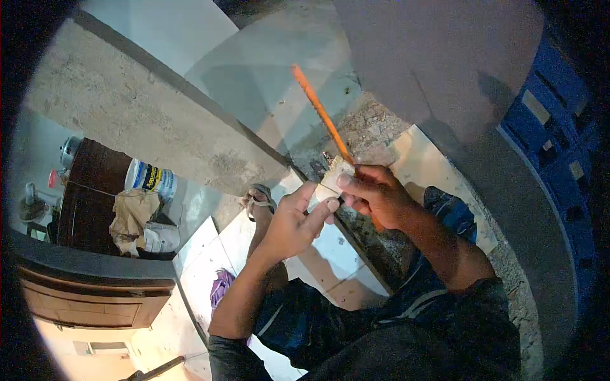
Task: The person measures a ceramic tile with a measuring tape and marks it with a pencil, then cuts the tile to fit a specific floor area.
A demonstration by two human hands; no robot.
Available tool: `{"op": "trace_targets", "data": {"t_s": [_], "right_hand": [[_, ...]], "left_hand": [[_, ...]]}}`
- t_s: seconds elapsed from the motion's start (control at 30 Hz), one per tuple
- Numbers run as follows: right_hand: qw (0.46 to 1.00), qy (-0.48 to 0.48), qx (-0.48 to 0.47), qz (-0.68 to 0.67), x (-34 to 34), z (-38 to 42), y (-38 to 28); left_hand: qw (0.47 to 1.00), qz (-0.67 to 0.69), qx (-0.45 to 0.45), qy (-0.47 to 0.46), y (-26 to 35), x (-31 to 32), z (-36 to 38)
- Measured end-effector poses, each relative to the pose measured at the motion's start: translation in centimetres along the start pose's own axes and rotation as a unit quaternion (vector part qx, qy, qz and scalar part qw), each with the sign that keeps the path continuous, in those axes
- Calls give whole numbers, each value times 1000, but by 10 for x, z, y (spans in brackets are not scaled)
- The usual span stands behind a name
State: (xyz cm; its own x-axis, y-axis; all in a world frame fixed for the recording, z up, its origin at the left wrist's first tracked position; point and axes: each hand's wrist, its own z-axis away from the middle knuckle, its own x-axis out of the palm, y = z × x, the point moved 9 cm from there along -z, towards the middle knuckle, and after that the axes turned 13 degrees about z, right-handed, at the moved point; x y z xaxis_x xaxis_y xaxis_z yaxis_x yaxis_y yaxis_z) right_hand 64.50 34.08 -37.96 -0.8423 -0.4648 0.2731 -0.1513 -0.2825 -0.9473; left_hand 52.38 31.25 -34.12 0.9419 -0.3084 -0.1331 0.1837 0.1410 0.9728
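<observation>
A small pale, rough-edged piece [333,181] is pinched between both hands at the centre of the head view. My left hand [297,219] grips its lower left end between thumb and fingers. On its right side, my right hand [376,195] holds it with the thumb on top and the fingers curled beneath. An orange strip [321,114] slants up and to the left from my right hand, and a bit of orange shows below that hand. How the strip is held is hidden by the fingers.
A concrete ledge [159,120] runs diagonally at the left. Beyond it stand a white bucket [151,179], brown paper [133,213] and a dark wooden cabinet [92,197]. A purple cloth [221,286] lies on white tiles. Rubble [375,130] and a blue perforated structure [553,140] are at the right.
</observation>
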Motion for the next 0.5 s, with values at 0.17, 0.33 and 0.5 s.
{"op": "trace_targets", "data": {"t_s": [0.17, 0.33, 0.5], "right_hand": [[999, -15, 20, -43, -3, 2, 17], [999, 5, 44, -26, -4, 4, 24], [970, 51, -158, 178, -5, 16, -18]], "left_hand": [[1000, -12, 5, -17, 2, 5, 2], [987, -102, 118, -40, 6, 7, -2], [992, -110, 56, -15, 0, 5, -3]]}}
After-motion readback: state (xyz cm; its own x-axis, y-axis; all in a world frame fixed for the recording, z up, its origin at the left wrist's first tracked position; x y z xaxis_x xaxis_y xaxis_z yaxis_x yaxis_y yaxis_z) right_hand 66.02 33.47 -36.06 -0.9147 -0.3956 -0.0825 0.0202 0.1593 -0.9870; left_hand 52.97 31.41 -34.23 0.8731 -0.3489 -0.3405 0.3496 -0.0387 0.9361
